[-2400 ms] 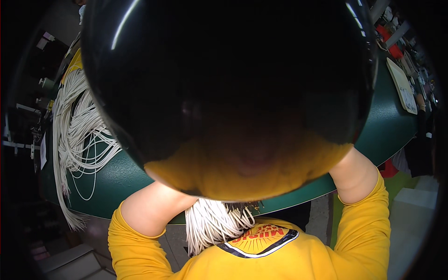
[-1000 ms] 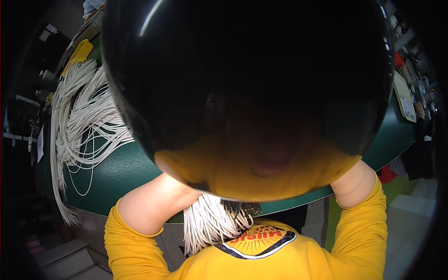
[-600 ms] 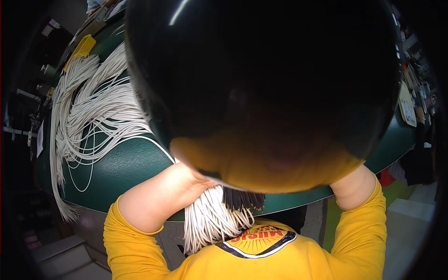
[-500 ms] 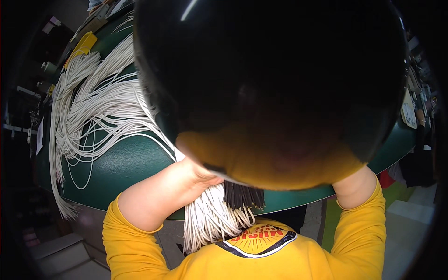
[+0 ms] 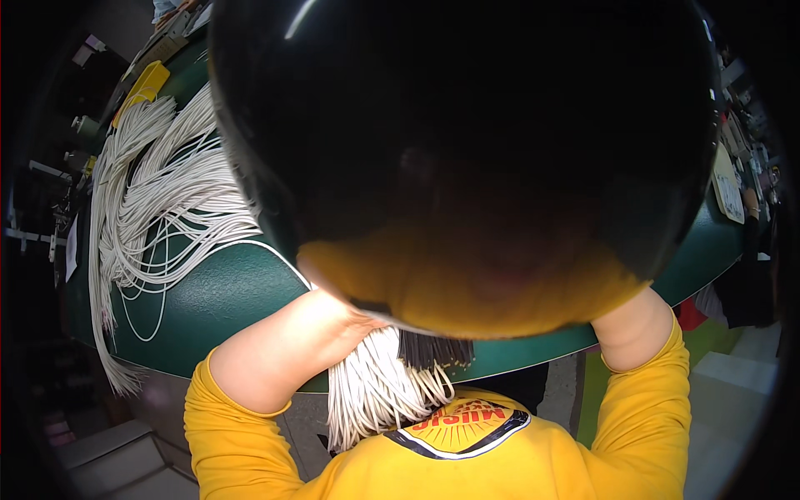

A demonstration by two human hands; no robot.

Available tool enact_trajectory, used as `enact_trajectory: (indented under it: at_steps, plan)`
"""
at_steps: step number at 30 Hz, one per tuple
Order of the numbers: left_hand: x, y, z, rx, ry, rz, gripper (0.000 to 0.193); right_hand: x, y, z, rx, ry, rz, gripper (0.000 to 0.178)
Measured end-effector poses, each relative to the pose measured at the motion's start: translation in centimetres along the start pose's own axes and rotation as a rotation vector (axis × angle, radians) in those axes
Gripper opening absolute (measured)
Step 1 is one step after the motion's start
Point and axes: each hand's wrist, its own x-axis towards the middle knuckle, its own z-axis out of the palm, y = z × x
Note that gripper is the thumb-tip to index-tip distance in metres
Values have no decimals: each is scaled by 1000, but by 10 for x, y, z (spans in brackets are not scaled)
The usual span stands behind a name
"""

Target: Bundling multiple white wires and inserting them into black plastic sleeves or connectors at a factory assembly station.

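Mostly hidden, left grip (image 5: 360, 320) over white wires (image 5: 375, 387).

Two forearms (image 5: 279, 354), one green table (image 5: 221, 296), one yellow bin (image 5: 150, 81), one black wire cluster (image 5: 423, 348), one pale tray (image 5: 728, 187), one glossy dome (image 5: 467, 150), white cables (image 5: 179, 196) too many to count

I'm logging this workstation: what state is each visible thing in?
White wire bundle: gathered, hanging
Black wires: bunched, ends together
Left hand: mostly hidden, grip unclear
Right hand: hidden
Long white wires: loosely looped
Green table: partly covered
Yellow bin: contents unclear
Yellow sleeves: pushed up
Black dome: glossy, blocking the view
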Motion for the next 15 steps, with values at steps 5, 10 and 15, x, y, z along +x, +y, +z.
enact_trajectory:
  at_steps: [5, 10, 15]
  plan:
    - [-2, 6, -2, 139, -39, -27, 18, 4, 1, -14, 436, -209, 219, 20]
    - [-1, 10, 9, 206, -100, 36, 18, 4, 1, -14, 491, -254, 329, 25]
    - [1, 3, 7, 122, 63, 31, 21, 2, -2, -16, 519, -277, 304, 23]
